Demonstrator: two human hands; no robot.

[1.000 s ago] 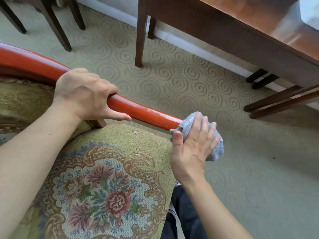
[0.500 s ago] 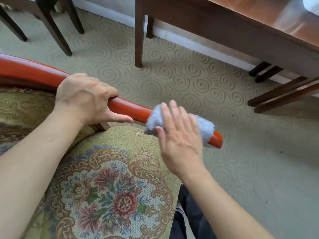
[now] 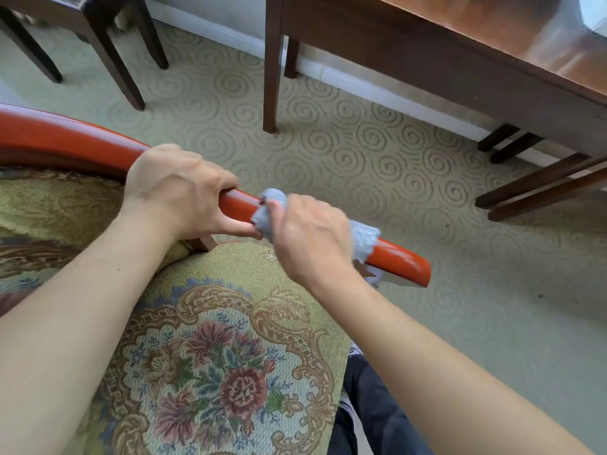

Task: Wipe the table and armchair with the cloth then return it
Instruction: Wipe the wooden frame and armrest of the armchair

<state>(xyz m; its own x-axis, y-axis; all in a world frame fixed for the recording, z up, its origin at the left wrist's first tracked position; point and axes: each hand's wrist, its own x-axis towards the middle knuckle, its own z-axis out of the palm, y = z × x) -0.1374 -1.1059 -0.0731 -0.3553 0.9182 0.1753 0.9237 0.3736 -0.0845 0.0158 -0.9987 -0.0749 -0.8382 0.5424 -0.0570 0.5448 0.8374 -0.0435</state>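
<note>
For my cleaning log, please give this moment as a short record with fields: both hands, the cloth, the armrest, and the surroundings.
left hand: grips the red wooden armrest
right hand: holds the grey cloth wrapped on the armrest
armrest end: bare, past the cloth
seat: floral cushion
surroundings: wooden table on swirl-patterned carpet

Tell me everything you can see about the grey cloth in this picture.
The grey cloth looks soft and fuzzy, like microfibre. It is wrapped over the glossy red-orange wooden armrest of the armchair, near the armrest's free end. The right hand grips it around the rail and covers its middle, so only two bunched ends show, one on each side of the hand. The end toward the left hand meets that hand's fingertips. A small piece hangs below the rail.
</note>
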